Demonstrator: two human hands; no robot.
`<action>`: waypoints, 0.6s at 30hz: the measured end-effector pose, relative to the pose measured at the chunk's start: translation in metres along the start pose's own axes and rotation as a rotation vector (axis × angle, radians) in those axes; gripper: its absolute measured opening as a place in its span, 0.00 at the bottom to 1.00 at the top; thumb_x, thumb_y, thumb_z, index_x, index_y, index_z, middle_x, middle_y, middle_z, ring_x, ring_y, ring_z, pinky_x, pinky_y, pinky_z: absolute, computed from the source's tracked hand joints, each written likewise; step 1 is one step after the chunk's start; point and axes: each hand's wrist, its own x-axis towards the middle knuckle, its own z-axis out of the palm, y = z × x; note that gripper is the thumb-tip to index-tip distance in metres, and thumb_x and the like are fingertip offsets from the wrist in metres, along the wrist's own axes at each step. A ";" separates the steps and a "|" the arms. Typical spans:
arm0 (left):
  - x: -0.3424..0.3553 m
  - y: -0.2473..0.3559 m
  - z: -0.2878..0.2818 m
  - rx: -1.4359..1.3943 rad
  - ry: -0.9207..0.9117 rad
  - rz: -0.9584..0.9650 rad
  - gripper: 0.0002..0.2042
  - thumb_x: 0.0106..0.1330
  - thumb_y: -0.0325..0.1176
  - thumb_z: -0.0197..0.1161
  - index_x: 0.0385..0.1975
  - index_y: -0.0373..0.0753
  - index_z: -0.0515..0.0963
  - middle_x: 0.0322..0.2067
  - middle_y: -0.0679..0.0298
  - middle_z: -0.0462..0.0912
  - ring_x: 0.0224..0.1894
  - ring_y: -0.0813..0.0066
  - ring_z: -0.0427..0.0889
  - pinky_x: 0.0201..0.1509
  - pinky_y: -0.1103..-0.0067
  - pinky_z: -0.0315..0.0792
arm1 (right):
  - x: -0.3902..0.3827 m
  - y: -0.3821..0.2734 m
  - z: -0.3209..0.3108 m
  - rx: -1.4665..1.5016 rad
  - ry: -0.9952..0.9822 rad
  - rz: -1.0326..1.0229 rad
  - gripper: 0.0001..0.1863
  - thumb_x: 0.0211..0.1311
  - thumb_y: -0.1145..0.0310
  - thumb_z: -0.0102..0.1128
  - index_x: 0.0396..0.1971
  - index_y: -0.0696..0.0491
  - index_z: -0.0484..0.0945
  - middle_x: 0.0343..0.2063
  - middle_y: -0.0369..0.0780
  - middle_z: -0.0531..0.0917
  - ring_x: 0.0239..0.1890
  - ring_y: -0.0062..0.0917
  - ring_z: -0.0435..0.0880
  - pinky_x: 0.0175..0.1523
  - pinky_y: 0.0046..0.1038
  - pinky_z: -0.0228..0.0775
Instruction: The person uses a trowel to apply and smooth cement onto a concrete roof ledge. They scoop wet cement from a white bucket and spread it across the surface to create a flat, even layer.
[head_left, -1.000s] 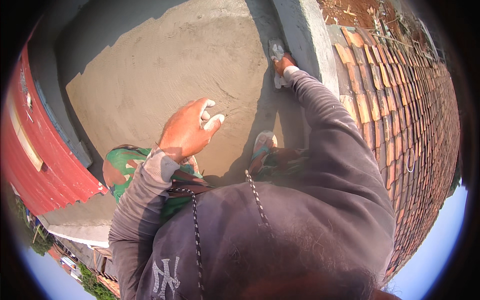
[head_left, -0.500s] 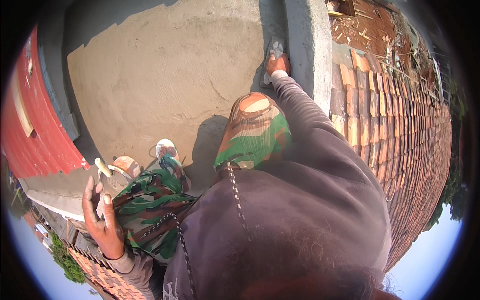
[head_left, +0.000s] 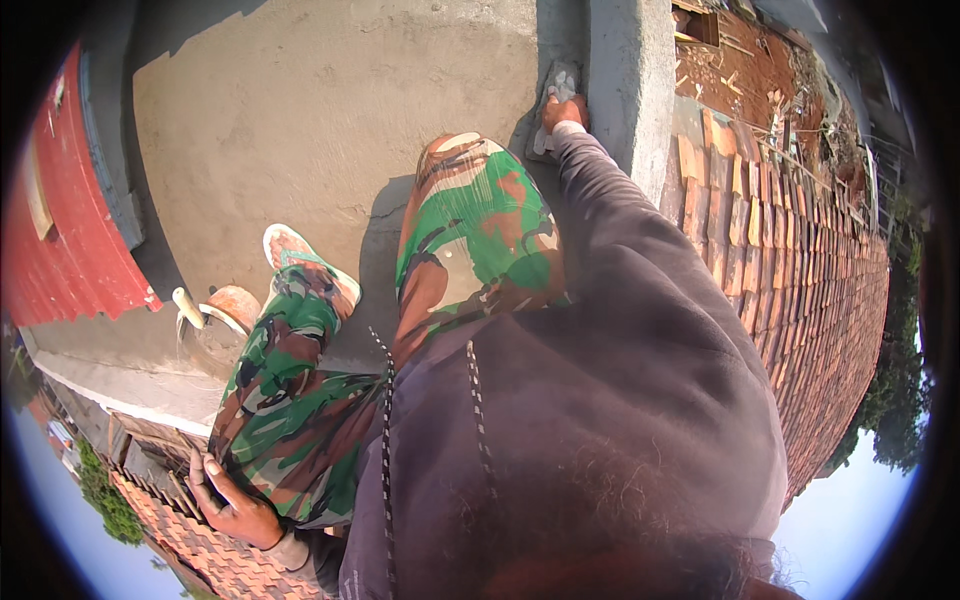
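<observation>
At the far right side of the cement surface [head_left: 330, 110], my right hand [head_left: 565, 114] grips a cement-crusted plastering float [head_left: 545, 140]. The float lies flat in the shaded strip against the raised grey ledge [head_left: 628, 90]; its handle is mostly hidden under my fingers. Low on the left, my left hand [head_left: 235, 505] is empty, fingers apart, beside my camouflage-trousered leg [head_left: 285, 400]. Nearest ahead of that hand are a round, orange-brown container [head_left: 235, 303] and a trowel-like tool with a pale handle [head_left: 188, 308].
A red corrugated metal sheet [head_left: 75, 230] rises on the left. Beyond the ledge on the right slopes a clay-tiled roof [head_left: 800, 290], with reddish soil and debris [head_left: 745, 70] farther off. A pale edge [head_left: 120, 390] borders the surface at lower left, with more roof tiles [head_left: 190, 540] below.
My left hand has dropped lower, toward my leg. My right hand and the float have shifted slightly forward along the ledge. My legs appear farther forward in view.
</observation>
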 end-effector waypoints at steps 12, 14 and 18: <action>0.017 -0.002 -0.009 0.097 -0.023 0.051 0.19 0.80 0.36 0.56 0.55 0.22 0.80 0.49 0.47 0.85 0.49 0.61 0.85 0.56 0.72 0.77 | -0.101 -0.039 -0.028 0.149 0.139 0.129 0.36 0.66 0.44 0.65 0.58 0.62 0.73 0.59 0.60 0.80 0.63 0.55 0.79 0.67 0.46 0.71; 0.013 0.002 -0.009 -0.003 -0.010 -0.058 0.19 0.79 0.35 0.57 0.55 0.21 0.80 0.50 0.46 0.85 0.50 0.61 0.85 0.57 0.72 0.77 | -0.094 -0.036 -0.020 0.132 0.181 0.076 0.37 0.66 0.42 0.64 0.58 0.61 0.73 0.58 0.59 0.81 0.62 0.54 0.80 0.66 0.46 0.72; 0.011 -0.003 -0.012 -0.056 0.016 -0.078 0.19 0.79 0.35 0.58 0.55 0.21 0.80 0.50 0.46 0.85 0.51 0.63 0.85 0.58 0.73 0.77 | -0.121 -0.006 -0.021 0.032 0.097 0.000 0.37 0.66 0.41 0.63 0.58 0.61 0.73 0.58 0.59 0.81 0.62 0.53 0.80 0.65 0.46 0.73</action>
